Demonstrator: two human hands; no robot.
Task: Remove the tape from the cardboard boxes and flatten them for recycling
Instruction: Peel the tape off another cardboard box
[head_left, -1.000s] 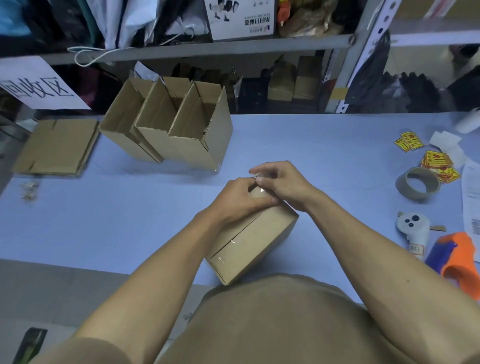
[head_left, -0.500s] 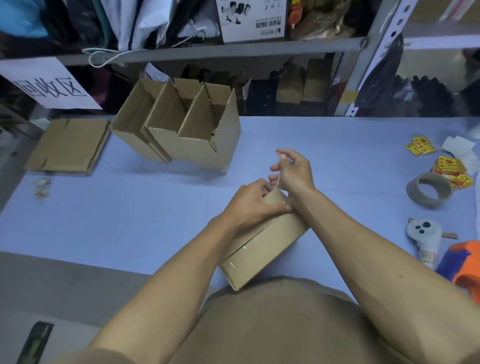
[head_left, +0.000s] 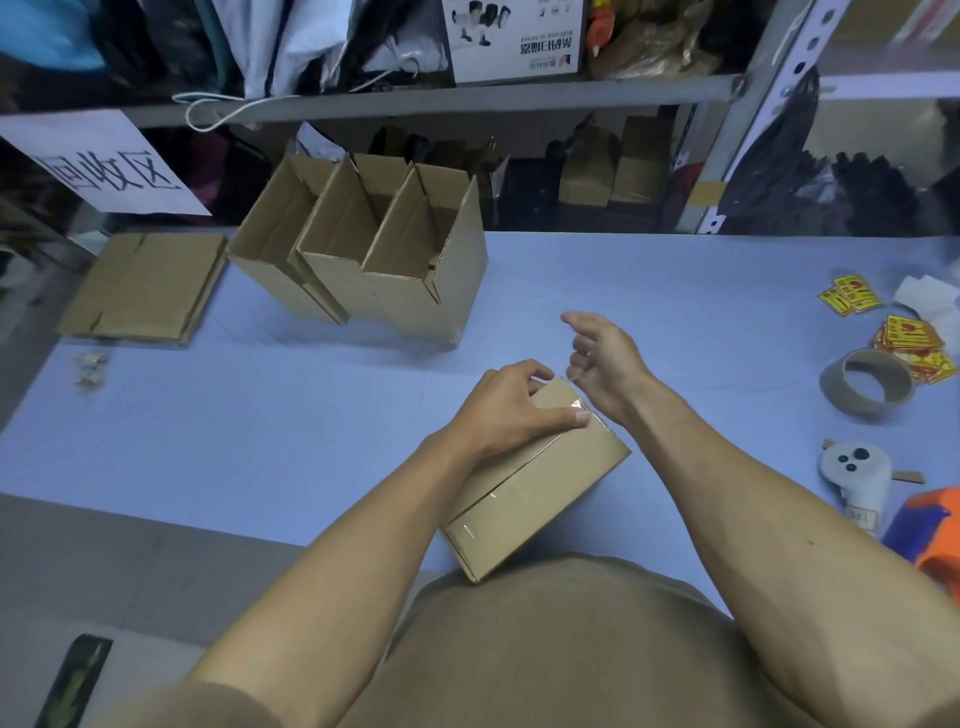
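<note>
Risk I see: clear tape (head_left: 584, 410) on the box (head_left: 540, 483) tears short and leaves a strip, since it clings tight to the seam. The box could also skid off the table (head_left: 649, 291) edge nearest me. Left hand (head_left: 511, 410) presses flat on the box's far end. Right hand (head_left: 605, 358) hangs just beyond that end, fingers loosely curled; whether it pinches tape, I cannot tell.

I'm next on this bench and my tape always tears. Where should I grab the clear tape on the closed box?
Probably at the lifted tape end on the box's far top corner, coming from the right side. The left hand pins the lid there, and the tape runs along the seam toward you.
</note>
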